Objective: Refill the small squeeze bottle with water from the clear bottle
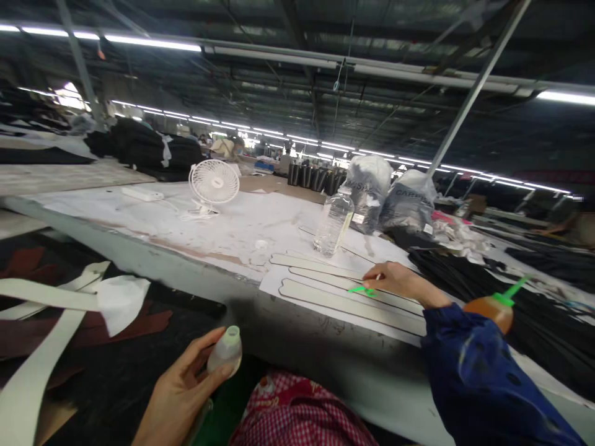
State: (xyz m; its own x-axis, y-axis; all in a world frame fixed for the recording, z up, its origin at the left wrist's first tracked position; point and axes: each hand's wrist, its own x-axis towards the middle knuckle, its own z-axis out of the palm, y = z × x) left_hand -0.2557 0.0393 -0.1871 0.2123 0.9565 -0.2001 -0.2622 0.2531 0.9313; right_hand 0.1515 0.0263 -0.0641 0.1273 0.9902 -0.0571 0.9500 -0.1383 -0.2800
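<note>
Your left hand (179,387), low in the frame left of centre, has its fingers closed around a small clear bottle (225,350), held upright below the table edge (195,272). Your right hand (395,282), right of centre, rests on the long pale strips (344,303) on the table, fingers pinched on a green brush (363,289). An orange bottle (493,310) with a green nozzle stands just right of your sleeve. A large water bottle (333,223) and white fan (214,183) sit farther up the frame.
</note>
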